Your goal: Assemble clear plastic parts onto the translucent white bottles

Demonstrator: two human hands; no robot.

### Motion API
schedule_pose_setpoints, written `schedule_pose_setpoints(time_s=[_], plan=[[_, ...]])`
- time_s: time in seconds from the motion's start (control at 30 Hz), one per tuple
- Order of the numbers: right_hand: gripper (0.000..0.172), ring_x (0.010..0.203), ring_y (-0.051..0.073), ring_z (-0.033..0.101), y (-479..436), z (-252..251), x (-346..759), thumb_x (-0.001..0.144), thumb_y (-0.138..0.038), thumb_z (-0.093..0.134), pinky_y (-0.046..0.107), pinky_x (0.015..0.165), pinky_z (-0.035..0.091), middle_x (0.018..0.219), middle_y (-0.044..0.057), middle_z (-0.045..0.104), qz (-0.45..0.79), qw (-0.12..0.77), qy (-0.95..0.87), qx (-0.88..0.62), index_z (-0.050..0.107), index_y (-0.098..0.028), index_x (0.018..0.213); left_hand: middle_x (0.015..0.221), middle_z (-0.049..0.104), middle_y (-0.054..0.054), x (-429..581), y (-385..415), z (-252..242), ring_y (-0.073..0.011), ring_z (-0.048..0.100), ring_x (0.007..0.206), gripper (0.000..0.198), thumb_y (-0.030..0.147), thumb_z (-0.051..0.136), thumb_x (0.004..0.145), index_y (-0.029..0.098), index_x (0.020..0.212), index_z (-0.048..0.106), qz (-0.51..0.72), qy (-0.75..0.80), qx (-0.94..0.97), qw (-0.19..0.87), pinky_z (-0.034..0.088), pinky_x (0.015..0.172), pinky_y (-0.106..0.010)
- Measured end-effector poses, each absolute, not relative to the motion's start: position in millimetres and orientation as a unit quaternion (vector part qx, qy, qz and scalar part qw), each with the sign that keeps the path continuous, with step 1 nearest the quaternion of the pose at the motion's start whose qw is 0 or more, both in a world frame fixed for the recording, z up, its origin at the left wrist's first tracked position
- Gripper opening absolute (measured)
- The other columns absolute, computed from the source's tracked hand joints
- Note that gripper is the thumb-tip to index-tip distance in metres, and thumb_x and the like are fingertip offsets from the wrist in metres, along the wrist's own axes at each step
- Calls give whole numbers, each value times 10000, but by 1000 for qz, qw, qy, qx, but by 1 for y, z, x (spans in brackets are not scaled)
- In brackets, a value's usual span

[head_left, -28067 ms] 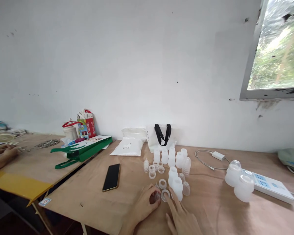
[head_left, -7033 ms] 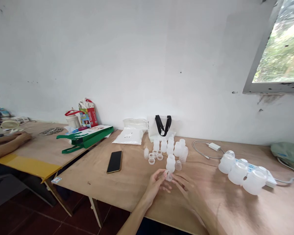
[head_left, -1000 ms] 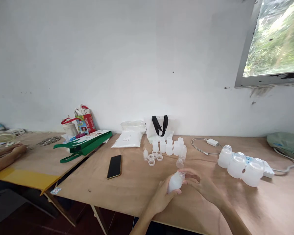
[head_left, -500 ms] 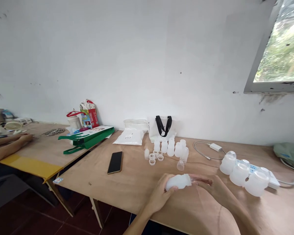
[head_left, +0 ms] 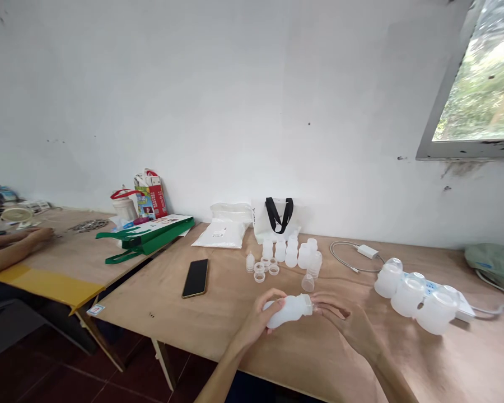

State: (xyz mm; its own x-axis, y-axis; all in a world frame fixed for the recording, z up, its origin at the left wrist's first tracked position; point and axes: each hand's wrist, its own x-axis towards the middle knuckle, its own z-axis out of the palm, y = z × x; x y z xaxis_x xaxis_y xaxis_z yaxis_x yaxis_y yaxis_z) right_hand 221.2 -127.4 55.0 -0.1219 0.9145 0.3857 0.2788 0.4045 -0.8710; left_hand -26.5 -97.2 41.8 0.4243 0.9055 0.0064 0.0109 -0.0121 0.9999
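Note:
My left hand (head_left: 256,320) is shut around a frosted white plastic bottle (head_left: 288,311), which lies tilted on its side just above the plywood table. The bottle's neck points right, towards my right hand (head_left: 346,324). Those fingers are spread and curve close to the neck. A small clear piece could be there, but I cannot tell. Behind my hands, a clear cup (head_left: 307,282) stands nearest the bottle, at the front of a cluster of upright white bottles (head_left: 292,253). Several small clear rings (head_left: 259,272) lie to their left.
A black phone (head_left: 195,278) lies left of my hands. Frosted cups (head_left: 407,296) sit on a power strip (head_left: 428,288) at right. A white bag (head_left: 277,215) stands against the wall. A co-worker's hand (head_left: 40,235) rests on the adjoining table, near a green bag (head_left: 145,240).
The bottle that stood on the table earlier is now in my left hand. It has swung from level to tilted, with the neck rising to the right, and has shifted slightly left.

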Motion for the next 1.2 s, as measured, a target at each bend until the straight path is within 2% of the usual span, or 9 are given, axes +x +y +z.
schedule_pose_setpoints(time_s=[0.13,0.33,0.43,0.5,0.63,0.77,0.83,0.97,1.2], plan=[[344,1066,308,764,-129,53,217,849,-598,762,421,915,664,1111,86,813,354,502,-668,-420,850,-297,990,752,698,-52,-33,-97,49,-101,521,508,559,682,618,873,168,1090,637,337,357,581,650,269,423,-188],[457,926,284,775,-128,52,215,892,-704,643,369,826,643,934,64,826,317,474,-689,-448,830,-288,913,815,670,-12,-39,-107,63,-110,531,582,534,681,641,872,198,1096,679,364,386,638,558,333,497,-207],[598,738,221,728,-130,52,210,971,-738,459,307,696,591,748,45,765,283,467,-695,-467,741,-251,769,1018,711,-35,-35,-112,66,-180,640,812,443,597,651,895,213,1109,709,395,377,679,491,469,693,-248],[642,642,186,669,-132,53,206,1006,-727,369,277,625,539,654,27,695,277,469,-687,-481,652,-241,696,1129,717,-53,-33,-115,67,-245,656,1006,403,544,648,903,211,1118,726,416,370,698,449,495,863,-291],[661,554,161,581,-135,57,203,989,-761,359,262,541,471,578,5,603,272,461,-678,-504,568,-246,632,1164,733,-63,-32,-117,69,-288,651,1091,404,513,663,892,219,1160,733,411,381,709,428,492,945,-332],[621,588,178,613,-136,60,208,952,-771,436,275,560,508,631,14,656,269,458,-687,-496,694,-248,736,1117,740,-55,-34,-116,71,-266,653,1038,393,526,652,905,213,1124,743,404,378,703,447,494,919,-323],[532,645,190,661,-138,62,211,953,-713,497,287,610,554,744,31,734,276,459,-690,-486,747,-260,826,1065,728,-48,-34,-115,72,-228,649,948,410,547,646,902,205,1110,736,395,382,691,470,503,809,-279],[336,913,252,744,-141,65,212,954,-568,586,343,806,618,962,57,796,250,463,-709,-469,796,-305,951,949,674,-22,-36,-114,74,-135,560,704,481,623,641,879,204,1104,714,365,408,650,527,372,521,-180],[257,1025,287,753,-142,59,214,969,-473,607,391,888,639,1075,68,798,194,477,-739,-435,809,-317,996,681,567,31,-40,-114,77,-66,412,477,541,714,681,817,201,987,663,341,415,599,594,277,403,-161]])
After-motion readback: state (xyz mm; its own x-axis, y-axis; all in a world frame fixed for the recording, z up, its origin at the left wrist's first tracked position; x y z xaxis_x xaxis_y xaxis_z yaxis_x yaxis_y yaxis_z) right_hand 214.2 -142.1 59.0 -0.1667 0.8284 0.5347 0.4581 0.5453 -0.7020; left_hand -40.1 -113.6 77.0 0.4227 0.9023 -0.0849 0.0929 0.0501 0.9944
